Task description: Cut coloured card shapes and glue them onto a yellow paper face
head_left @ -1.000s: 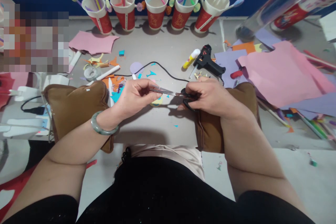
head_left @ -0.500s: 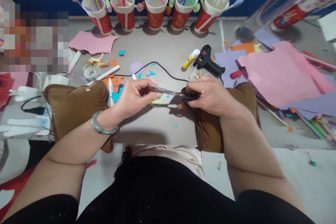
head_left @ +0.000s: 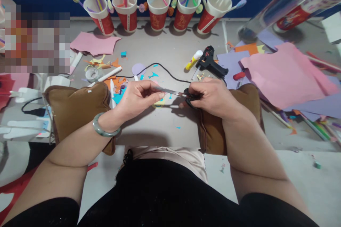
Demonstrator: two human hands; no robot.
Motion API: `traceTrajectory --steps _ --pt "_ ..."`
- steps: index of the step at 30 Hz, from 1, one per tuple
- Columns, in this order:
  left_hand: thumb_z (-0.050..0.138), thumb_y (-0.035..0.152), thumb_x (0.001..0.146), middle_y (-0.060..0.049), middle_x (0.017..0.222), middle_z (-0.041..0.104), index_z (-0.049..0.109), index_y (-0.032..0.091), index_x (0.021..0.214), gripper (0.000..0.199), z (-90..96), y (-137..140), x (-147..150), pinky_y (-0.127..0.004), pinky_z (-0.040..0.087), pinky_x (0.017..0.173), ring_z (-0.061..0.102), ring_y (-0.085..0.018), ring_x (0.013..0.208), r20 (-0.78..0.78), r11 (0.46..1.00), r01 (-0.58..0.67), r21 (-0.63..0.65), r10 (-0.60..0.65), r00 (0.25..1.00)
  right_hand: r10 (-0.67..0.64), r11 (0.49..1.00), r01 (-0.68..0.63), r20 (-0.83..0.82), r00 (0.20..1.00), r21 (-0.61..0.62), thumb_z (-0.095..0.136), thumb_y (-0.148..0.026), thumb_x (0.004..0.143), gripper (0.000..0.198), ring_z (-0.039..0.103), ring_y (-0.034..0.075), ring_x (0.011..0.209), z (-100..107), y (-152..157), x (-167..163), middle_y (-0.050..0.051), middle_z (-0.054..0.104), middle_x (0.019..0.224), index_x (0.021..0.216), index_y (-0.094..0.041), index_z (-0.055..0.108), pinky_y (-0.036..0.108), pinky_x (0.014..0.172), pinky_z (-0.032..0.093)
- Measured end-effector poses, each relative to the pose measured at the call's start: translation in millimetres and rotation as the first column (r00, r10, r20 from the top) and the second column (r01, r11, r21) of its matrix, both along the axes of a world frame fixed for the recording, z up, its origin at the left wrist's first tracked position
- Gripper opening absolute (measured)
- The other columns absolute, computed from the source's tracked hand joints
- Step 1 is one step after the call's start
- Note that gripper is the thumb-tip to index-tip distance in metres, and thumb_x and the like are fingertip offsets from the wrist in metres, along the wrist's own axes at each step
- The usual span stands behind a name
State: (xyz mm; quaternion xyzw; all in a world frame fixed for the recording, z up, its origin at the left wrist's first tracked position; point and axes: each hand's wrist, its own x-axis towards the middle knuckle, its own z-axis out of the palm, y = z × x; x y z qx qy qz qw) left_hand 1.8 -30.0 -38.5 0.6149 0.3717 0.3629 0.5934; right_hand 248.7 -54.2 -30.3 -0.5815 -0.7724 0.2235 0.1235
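My right hand is closed around the black handles of a pair of scissors, whose metal blades point left. The blades lie nearly together, with their tips at the fingers of my left hand. That hand is closed in a pinch; a tiny pinkish bit shows at its fingertips, too small to name. Under the blades, a yellow paper piece lies on the table, partly hidden by my left thumb. Blue paper scraps and a lilac paper disc lie just beyond my hands.
Several red-and-white paper cups with paper faces on straws stand along the back. A black glue gun and a yellow glue stick lie ahead on the right. Brown cushions sit under both forearms. Pink paper covers the right side.
The scissors' blades and handles have come closer together in my right hand. My left hand keeps its pinch in almost the same place.
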Motion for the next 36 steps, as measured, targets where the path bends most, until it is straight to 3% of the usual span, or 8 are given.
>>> traceTrajectory --steps 4,8,13,17,27,36 --pt "0.084 0.035 0.075 0.001 0.065 0.066 0.072 0.016 0.078 0.023 -5.1 1 -4 -0.019 0.044 0.045 0.054 -0.006 0.05 -0.017 0.996 -0.015 -0.091 0.013 1.0 -0.157 0.987 0.161 -0.125 0.98 0.016 0.069 -0.057 0.08 0.041 0.045 0.015 0.059 -4 0 0 -0.001 0.052 0.058 0.064 -0.023 0.053 0.032 0.061 0.034" --pt "0.079 0.034 0.08 0.003 0.061 0.06 0.072 0.017 0.08 0.018 -11.5 3 -5 -0.019 0.043 0.042 0.049 -0.005 0.046 0.009 0.978 -0.035 -0.206 0.038 0.999 -0.268 0.962 0.271 -0.097 0.959 0.018 0.072 -0.056 0.08 0.038 0.053 0.017 0.06 -9 1 0 0.0 0.061 0.06 0.069 -0.022 0.057 0.031 0.059 0.035" --pt "0.079 0.031 0.076 0.005 0.052 0.05 0.07 0.018 0.074 0.016 -10.0 3 -2 -0.019 0.041 0.039 0.043 -0.005 0.044 0.064 0.938 -0.062 -0.341 0.089 0.994 -0.271 0.962 0.27 -0.039 0.962 -0.036 0.077 -0.043 0.076 0.025 0.059 0.019 0.063 -11 1 -2 -0.001 0.067 0.064 0.082 -0.023 0.063 0.031 0.06 0.037" --pt "0.079 0.033 0.076 0.006 0.052 0.048 0.069 0.019 0.075 0.017 -8.7 5 -2 -0.019 0.04 0.038 0.041 -0.005 0.043 0.07 0.916 -0.052 -0.397 0.087 0.994 -0.257 0.966 0.257 0.035 0.966 0.009 0.078 -0.036 0.074 0.021 0.062 0.022 0.069 -14 1 -2 0.001 0.071 0.073 0.085 -0.024 0.064 0.033 0.062 0.038" --pt "0.078 0.033 0.079 0.006 0.053 0.049 0.069 0.019 0.077 0.017 -16.0 6 -5 -0.02 0.037 0.037 0.042 -0.005 0.043 0.092 0.907 -0.018 -0.421 0.063 0.994 -0.236 0.972 0.234 0.147 0.96 0.03 0.076 -0.029 0.074 0.019 0.064 0.025 0.073 -16 -1 -11 0.003 0.073 0.075 0.088 -0.025 0.065 0.033 0.063 0.036" --pt "0.081 0.037 0.074 0.007 0.05 0.048 0.065 0.018 0.075 0.025 -18.0 8 -4 -0.019 0.038 0.037 0.042 -0.005 0.041 0.062 0.918 -0.038 -0.395 0.068 0.996 -0.243 0.967 0.218 0.229 0.943 0.128 0.075 -0.03 0.076 0.021 0.062 0.026 0.074 -21 -1 -16 0.006 0.073 0.081 0.094 -0.024 0.065 0.034 0.064 0.032"
